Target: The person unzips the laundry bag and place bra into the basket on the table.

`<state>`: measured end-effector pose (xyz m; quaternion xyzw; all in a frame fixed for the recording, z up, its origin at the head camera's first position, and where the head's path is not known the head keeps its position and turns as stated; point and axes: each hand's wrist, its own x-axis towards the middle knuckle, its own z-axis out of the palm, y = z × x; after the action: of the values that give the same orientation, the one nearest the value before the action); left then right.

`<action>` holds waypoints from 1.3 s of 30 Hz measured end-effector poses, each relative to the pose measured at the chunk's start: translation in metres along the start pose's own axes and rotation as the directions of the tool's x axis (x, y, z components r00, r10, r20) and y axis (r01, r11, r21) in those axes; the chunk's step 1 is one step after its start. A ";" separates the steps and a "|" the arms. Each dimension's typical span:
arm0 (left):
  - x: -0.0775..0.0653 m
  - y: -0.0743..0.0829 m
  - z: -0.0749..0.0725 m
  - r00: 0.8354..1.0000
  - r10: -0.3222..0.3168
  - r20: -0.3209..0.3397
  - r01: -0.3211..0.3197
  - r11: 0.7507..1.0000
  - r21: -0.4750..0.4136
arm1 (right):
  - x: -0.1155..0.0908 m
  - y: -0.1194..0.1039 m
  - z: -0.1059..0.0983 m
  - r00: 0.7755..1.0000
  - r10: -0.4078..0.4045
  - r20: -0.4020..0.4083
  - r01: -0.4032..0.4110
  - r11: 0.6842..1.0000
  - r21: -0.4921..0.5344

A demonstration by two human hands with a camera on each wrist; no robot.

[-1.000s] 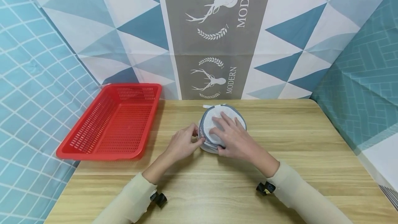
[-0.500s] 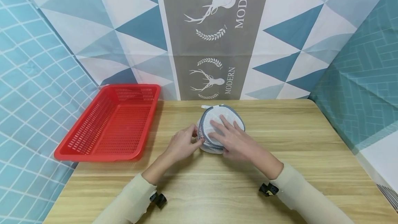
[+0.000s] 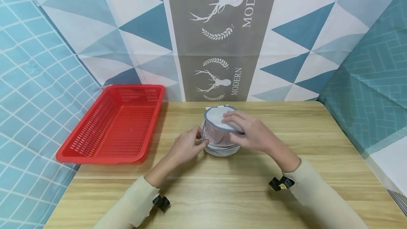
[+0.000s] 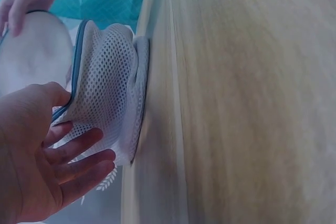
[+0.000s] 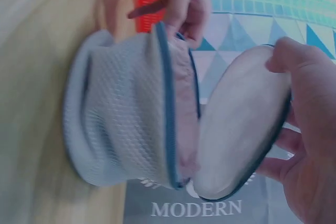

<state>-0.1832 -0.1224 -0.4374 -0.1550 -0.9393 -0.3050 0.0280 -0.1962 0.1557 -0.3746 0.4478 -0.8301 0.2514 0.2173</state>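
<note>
A round white mesh laundry bag (image 4: pixel 105 72) with blue-grey zipper edging stands on the wooden table. Its lid (image 5: pixel 239 124) is lifted off the opening, still joined at the far side. My right hand (image 3: pixel 252 131) grips the lid's near edge, thumb underneath and fingers on top. At the bag's left side my left hand (image 3: pixel 186 146) pinches the rim between thumb and index finger; the other fingers spread along the mesh in the left wrist view. Something pale pink (image 3: pixel 217 135) shows inside the opening; whether it is lining or cloth I cannot tell.
To the left stands a red plastic basket (image 3: pixel 144 156) with slotted walls. Patterned sheets (image 3: pixel 213 45) form a wall behind the table (image 3: pixel 203 197), and tiled-pattern sheets flank both sides.
Earlier the right hand lay with fingers spread on the lid over the bag. Now it has taken the lid's near edge and raised it, uncovering the pink inside. The left hand stays put.
</note>
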 end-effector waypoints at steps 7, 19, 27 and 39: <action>-0.001 -0.001 0.000 1.000 0.012 -0.005 -0.012 1.000 0.000 | 0.026 0.015 -0.015 0.984 0.057 -0.169 -0.047 0.997 0.063; -0.002 -0.001 0.000 1.000 0.006 -0.009 -0.005 1.000 0.023 | 0.062 0.051 -0.018 0.852 0.395 -0.344 -0.306 0.909 0.284; -0.002 -0.001 0.000 1.000 0.000 -0.008 0.001 1.000 0.017 | 0.078 0.070 -0.011 0.752 0.581 -0.311 -0.473 0.804 0.360; -0.003 -0.001 -0.001 1.000 -0.010 -0.001 0.010 1.000 0.000 | 0.081 0.087 0.005 0.664 0.748 -0.018 -0.628 0.570 0.530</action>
<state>-0.1804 -0.1246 -0.4375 -0.1503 -0.9400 -0.3052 0.0271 -0.3123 0.1426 -0.3509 0.0914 -0.8156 0.5655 0.0815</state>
